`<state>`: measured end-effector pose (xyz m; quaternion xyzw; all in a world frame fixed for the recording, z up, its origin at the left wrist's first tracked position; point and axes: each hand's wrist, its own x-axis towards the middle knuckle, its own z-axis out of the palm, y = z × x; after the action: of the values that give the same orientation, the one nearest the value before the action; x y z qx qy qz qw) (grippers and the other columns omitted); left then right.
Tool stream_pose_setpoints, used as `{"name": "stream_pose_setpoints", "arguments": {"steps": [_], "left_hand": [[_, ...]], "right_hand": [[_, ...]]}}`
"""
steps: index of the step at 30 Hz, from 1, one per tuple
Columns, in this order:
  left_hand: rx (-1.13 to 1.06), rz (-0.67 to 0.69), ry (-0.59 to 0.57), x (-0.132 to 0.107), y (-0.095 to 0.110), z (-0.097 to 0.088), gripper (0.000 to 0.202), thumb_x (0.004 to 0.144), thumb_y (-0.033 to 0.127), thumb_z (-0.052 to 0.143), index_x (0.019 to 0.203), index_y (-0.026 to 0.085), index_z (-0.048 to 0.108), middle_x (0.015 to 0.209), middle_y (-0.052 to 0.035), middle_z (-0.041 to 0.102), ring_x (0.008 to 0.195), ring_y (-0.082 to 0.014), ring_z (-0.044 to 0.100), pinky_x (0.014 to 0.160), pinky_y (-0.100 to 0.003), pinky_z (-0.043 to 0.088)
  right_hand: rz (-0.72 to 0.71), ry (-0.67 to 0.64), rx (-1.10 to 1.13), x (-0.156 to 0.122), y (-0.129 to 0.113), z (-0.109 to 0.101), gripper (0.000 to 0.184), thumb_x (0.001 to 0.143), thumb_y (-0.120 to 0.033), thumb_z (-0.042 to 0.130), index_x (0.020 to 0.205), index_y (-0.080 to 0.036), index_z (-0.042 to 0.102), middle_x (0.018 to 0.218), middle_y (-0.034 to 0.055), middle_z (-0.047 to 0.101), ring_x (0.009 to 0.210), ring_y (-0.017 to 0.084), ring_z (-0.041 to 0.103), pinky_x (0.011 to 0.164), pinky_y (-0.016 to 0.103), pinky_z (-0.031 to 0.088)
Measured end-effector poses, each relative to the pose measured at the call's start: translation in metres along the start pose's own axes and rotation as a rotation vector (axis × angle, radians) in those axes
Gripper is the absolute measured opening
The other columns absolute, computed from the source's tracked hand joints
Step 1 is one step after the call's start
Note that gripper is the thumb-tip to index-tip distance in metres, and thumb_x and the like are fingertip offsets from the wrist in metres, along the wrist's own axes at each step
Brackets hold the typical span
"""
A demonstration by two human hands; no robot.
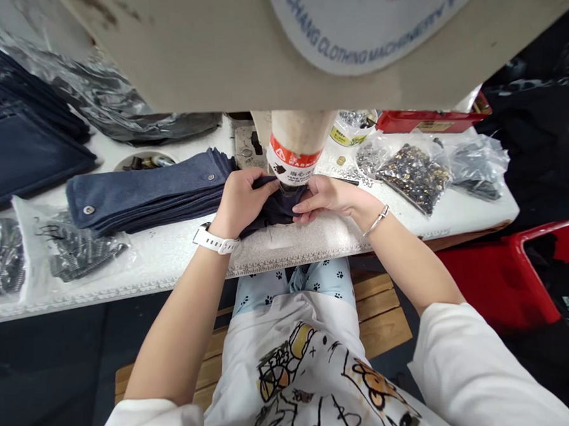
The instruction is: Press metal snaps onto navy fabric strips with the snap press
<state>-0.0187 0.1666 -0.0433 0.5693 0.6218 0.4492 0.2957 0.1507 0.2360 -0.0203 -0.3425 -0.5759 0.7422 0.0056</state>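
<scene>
Both hands work at the head of a press machine with a red and white warning label. My left hand is closed on a dark navy cloth piece, its thumb on top near the press tip. On the other side of the tip, my right hand pinches the same cloth between thumb and fingers. The spot under the tip is partly hidden. Left of my left hand lies a stack of navy cloth strips, with metal snap buttons showing on the top one.
Bags of small metal parts lie right on the white table, near a red tray. Bagged metal pieces and folded dark garments are on the left. The machine body overhangs the table. A red chair stands right.
</scene>
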Motion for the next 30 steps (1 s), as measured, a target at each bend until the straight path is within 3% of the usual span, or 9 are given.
{"name": "stream_pose_setpoints", "arguments": {"steps": [5, 10, 13, 18, 24, 30], "left_hand": [[-0.014, -0.010, 0.071, -0.001, -0.002, 0.002, 0.020, 0.074, 0.033, 0.056, 0.068, 0.015, 0.063, 0.067, -0.0020, 0.060, 0.074, -0.0164, 0.057, 0.079, -0.030, 0.047], [-0.038, -0.039, 0.082, -0.002, -0.002, -0.001, 0.023, 0.072, 0.038, 0.058, 0.065, 0.016, 0.062, 0.066, -0.0018, 0.060, 0.072, -0.0162, 0.056, 0.076, -0.030, 0.048], [-0.048, -0.052, 0.078, -0.003, -0.003, -0.003, 0.022, 0.072, 0.038, 0.059, 0.067, 0.016, 0.062, 0.068, -0.0020, 0.061, 0.071, -0.0163, 0.056, 0.073, -0.030, 0.049], [-0.045, -0.108, 0.050, -0.007, -0.005, -0.001, 0.022, 0.073, 0.037, 0.058, 0.071, 0.016, 0.063, 0.070, -0.0030, 0.063, 0.077, -0.0188, 0.057, 0.071, -0.030, 0.049], [-0.048, -0.069, 0.000, -0.012, -0.004, -0.001, 0.020, 0.074, 0.035, 0.056, 0.076, 0.016, 0.061, 0.075, -0.0021, 0.063, 0.083, -0.0181, 0.058, 0.076, -0.029, 0.047], [-0.013, 0.000, -0.068, -0.012, -0.002, -0.010, 0.021, 0.074, 0.031, 0.059, 0.086, 0.015, 0.062, 0.087, -0.0041, 0.065, 0.088, -0.0197, 0.058, 0.083, -0.031, 0.045]], "right_hand": [[-0.042, 0.066, -0.023, -0.003, 0.001, 0.005, 0.047, 0.073, -0.007, 0.064, 0.115, -0.010, 0.042, 0.061, 0.0009, 0.067, 0.047, 0.008, 0.060, 0.048, 0.016, 0.053], [-0.202, 0.138, -0.056, -0.012, 0.009, 0.012, 0.063, 0.073, -0.012, 0.064, 0.126, -0.015, 0.030, 0.059, -0.0043, 0.063, 0.049, 0.008, 0.059, 0.048, 0.017, 0.051], [-0.306, 0.127, -0.089, -0.013, 0.016, 0.013, 0.053, 0.074, -0.018, 0.064, 0.118, -0.017, 0.036, 0.061, -0.0046, 0.061, 0.050, 0.007, 0.058, 0.050, 0.017, 0.050], [-0.345, 0.165, -0.109, -0.010, 0.026, 0.014, 0.025, 0.075, -0.024, 0.062, 0.093, -0.017, 0.045, 0.067, -0.0025, 0.063, 0.051, 0.005, 0.056, 0.052, 0.018, 0.048], [-0.440, 0.258, -0.101, -0.010, 0.034, 0.021, 0.027, 0.074, -0.024, 0.063, 0.096, -0.017, 0.050, 0.066, -0.0037, 0.059, 0.054, 0.006, 0.052, 0.053, 0.019, 0.042], [-0.438, 0.323, -0.093, -0.011, 0.034, 0.031, 0.024, 0.075, -0.020, 0.057, 0.098, -0.018, 0.050, 0.062, -0.0050, 0.054, 0.051, 0.006, 0.047, 0.049, 0.019, 0.038]]}}
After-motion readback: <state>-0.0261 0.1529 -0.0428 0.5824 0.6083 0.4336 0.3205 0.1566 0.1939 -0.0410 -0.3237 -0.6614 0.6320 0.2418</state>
